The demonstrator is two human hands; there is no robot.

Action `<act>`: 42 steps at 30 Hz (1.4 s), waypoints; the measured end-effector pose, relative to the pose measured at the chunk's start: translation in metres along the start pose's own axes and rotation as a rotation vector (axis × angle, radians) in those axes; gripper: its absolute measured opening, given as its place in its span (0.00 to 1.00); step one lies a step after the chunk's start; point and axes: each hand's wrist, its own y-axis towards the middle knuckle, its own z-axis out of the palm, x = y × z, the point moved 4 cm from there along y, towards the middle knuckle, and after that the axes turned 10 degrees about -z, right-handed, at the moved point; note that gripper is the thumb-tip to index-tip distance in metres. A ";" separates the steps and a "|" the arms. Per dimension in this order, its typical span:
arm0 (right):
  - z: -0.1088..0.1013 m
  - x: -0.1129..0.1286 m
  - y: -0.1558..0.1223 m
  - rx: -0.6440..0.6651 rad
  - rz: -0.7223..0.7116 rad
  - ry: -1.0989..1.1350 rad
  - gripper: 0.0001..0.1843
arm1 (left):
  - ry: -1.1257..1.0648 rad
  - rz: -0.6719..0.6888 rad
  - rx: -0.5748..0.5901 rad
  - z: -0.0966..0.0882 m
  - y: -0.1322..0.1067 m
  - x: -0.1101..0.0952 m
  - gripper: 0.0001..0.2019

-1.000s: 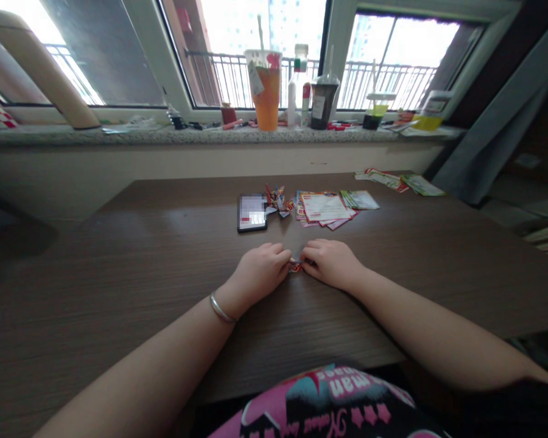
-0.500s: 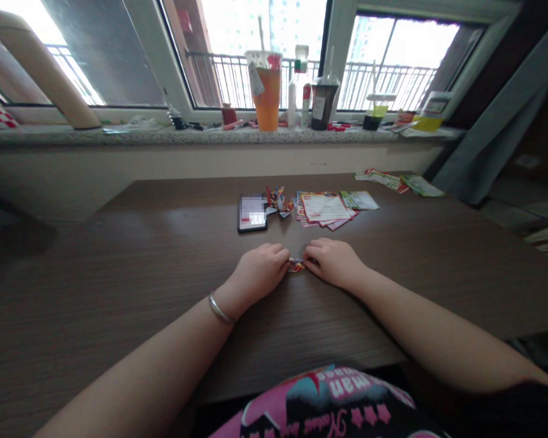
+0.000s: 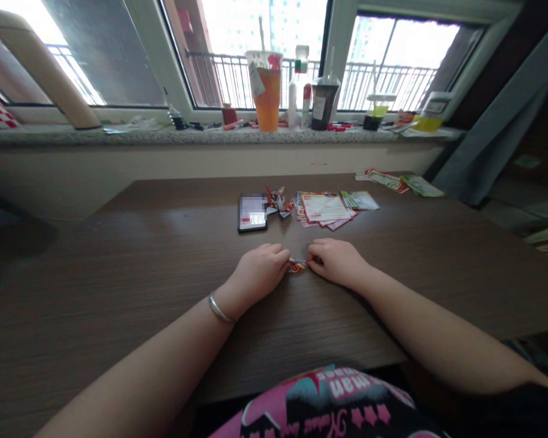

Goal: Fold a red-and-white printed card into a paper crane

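A small strip of colourful printed paper (image 3: pixel 297 266), yellow, red and purple, lies low over the table between my two hands. My left hand (image 3: pixel 267 267) has its fingers closed on the strip's left end. With thumb and fingertips, my right hand (image 3: pixel 333 260) pinches the right end. The fingers cover both ends, so the strip's full length is hidden. Beyond my hands are a phone (image 3: pixel 252 213) and a clump of folded paper pieces (image 3: pixel 281 202) in similar colours.
Right of the folded pieces lies a stack of printed sheets (image 3: pixel 325 208). More sheets (image 3: pixel 388 180) are at the table's far right. On the windowsill (image 3: pixel 201 136) stand an orange drink cup (image 3: pixel 268 91), a dark drink cup (image 3: pixel 324 104) and bottles. The brown table (image 3: pixel 132 274) spreads around my arms.
My right hand has shifted slightly to the right, showing a little more of the paper strip between the hands. My left hand has hardly moved.
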 end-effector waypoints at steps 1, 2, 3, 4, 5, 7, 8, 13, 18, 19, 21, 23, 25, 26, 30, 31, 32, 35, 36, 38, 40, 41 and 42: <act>0.000 0.000 0.000 -0.002 -0.005 0.000 0.07 | -0.003 -0.001 0.002 0.000 0.000 0.000 0.09; 0.000 0.000 0.000 -0.005 -0.006 0.003 0.07 | -0.005 -0.001 0.002 0.000 0.001 0.000 0.09; 0.000 -0.001 0.000 -0.008 0.000 0.012 0.06 | -0.007 -0.001 0.002 0.000 0.001 0.000 0.09; 0.000 -0.002 0.000 -0.010 0.010 0.026 0.06 | -0.008 0.000 0.000 0.000 0.001 0.001 0.08; 0.001 -0.003 0.000 -0.010 0.022 0.042 0.05 | -0.010 0.000 -0.002 0.000 0.001 0.001 0.08; 0.001 -0.006 0.000 -0.001 0.041 0.068 0.05 | -0.019 0.000 -0.001 0.000 0.001 0.002 0.08; 0.002 -0.008 0.000 0.005 0.045 0.073 0.05 | -0.026 -0.001 0.001 0.001 0.001 0.002 0.09; 0.003 -0.011 -0.001 0.016 0.038 0.057 0.05 | -0.078 0.015 0.018 0.002 0.000 0.005 0.10; 0.005 -0.013 -0.002 -0.004 0.047 0.060 0.06 | -0.149 0.013 0.020 0.006 0.001 0.008 0.08; 0.005 -0.014 -0.002 -0.017 0.050 0.068 0.06 | -0.175 -0.011 0.019 0.006 0.001 0.009 0.07; 0.006 -0.015 -0.002 -0.055 0.053 0.104 0.05 | -0.227 -0.065 0.021 0.007 0.002 0.012 0.06; 0.006 -0.016 -0.002 -0.101 0.042 0.163 0.07 | -0.263 -0.105 0.026 0.008 0.002 0.013 0.05; 0.006 -0.015 -0.001 -0.143 -0.004 0.229 0.08 | -0.291 -0.116 0.034 0.008 0.002 0.014 0.04; 0.006 -0.014 -0.001 -0.158 -0.042 0.258 0.07 | -0.306 -0.111 0.039 0.008 0.002 0.014 0.04; 0.004 -0.009 -0.002 -0.225 -0.166 0.332 0.06 | -0.379 -0.057 0.052 0.008 0.003 0.015 0.09; 0.004 -0.008 -0.003 -0.239 -0.182 0.339 0.07 | -0.399 -0.047 0.056 0.009 0.003 0.015 0.10; 0.003 -0.008 -0.003 -0.250 -0.197 0.344 0.07 | -0.422 -0.039 0.062 0.009 0.003 0.015 0.11; 0.004 -0.008 -0.003 -0.265 -0.242 0.344 0.06 | -0.505 -0.045 0.071 0.011 0.003 0.016 0.10; 0.005 -0.009 -0.003 -0.267 -0.250 0.335 0.06 | -0.535 -0.054 0.075 0.012 0.003 0.016 0.10; 0.005 -0.010 -0.002 -0.268 -0.251 0.304 0.05 | -0.597 -0.087 0.093 0.014 0.004 0.017 0.10; 0.005 -0.010 -0.002 -0.268 -0.250 0.277 0.05 | -0.680 -0.125 0.131 0.017 0.005 0.017 0.10; 0.005 -0.010 -0.002 -0.271 -0.250 0.273 0.05 | -0.728 -0.141 0.155 0.019 0.005 0.016 0.10; 0.004 -0.009 -0.002 -0.275 -0.250 0.275 0.05 | -0.773 -0.151 0.177 0.020 0.005 0.016 0.10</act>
